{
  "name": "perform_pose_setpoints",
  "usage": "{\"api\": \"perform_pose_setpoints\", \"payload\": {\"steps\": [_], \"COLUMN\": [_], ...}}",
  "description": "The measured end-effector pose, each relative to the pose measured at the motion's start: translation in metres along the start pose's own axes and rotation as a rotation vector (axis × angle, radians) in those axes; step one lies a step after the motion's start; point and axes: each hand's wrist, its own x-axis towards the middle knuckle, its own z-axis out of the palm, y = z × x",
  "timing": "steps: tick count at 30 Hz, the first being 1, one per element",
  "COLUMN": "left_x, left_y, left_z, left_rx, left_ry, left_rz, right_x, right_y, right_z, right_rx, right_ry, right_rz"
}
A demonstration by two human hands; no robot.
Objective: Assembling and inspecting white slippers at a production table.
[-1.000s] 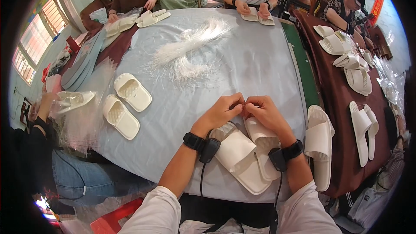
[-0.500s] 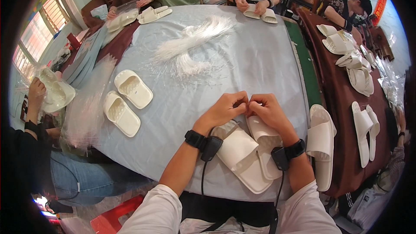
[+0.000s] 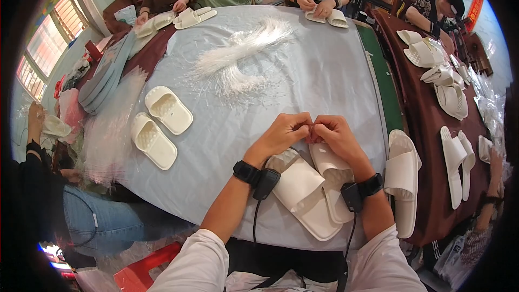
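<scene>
My left hand [image 3: 287, 131] and my right hand [image 3: 333, 131] meet fingertip to fingertip, both closed in a pinch. Whatever lies between the fingers is too small to make out. Just below them on the table, a pair of off-white slide slippers lies with toe ends toward my hands: the left slipper [image 3: 297, 184] overlaps the right slipper [image 3: 328, 163], whose strap is partly behind my right wrist. Beyond my hands lies a loose bundle of thin clear plastic strands [image 3: 243, 59]. Left of it, a second pair of slippers [image 3: 169, 111] rests on the grey-covered table [image 3: 227, 140].
Another slipper pair [image 3: 401, 178] stands at the table's right edge, beside a green strip [image 3: 381, 75]. More slippers lie on a brown cloth [image 3: 427, 184] at right. Clear plastic bags [image 3: 111, 130] are stacked at left. Co-workers sit around; a red stool [image 3: 146, 267] stands below left.
My hands stay pinched together, almost unmoved. At the left, a co-worker's bagged slippers have gone from the raised spot. Beyond, another co-worker's hands have shifted over their slippers.
</scene>
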Motion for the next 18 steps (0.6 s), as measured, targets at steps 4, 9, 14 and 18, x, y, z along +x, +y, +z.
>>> {"api": "perform_pose_setpoints", "payload": {"steps": [4,9,14,18], "left_x": [0.0,-0.001,-0.001,0.0], "left_y": [0.001,-0.002,-0.005,-0.004], "left_z": [0.003,0.0,0.0,0.0], "left_rx": [0.007,-0.041,-0.028,-0.011], "left_ry": [0.021,-0.033,-0.027,-0.025], "left_rz": [0.02,-0.003,0.044,0.011], "right_x": [0.0,0.0,-0.001,-0.001], "right_y": [0.0,-0.003,-0.008,-0.005], "right_z": [-0.002,0.001,0.01,0.007], "right_rx": [-0.014,-0.069,-0.009,-0.221], "right_ry": [-0.012,-0.003,0.089,0.095], "right_rz": [0.008,-0.012,0.013,-0.069]}}
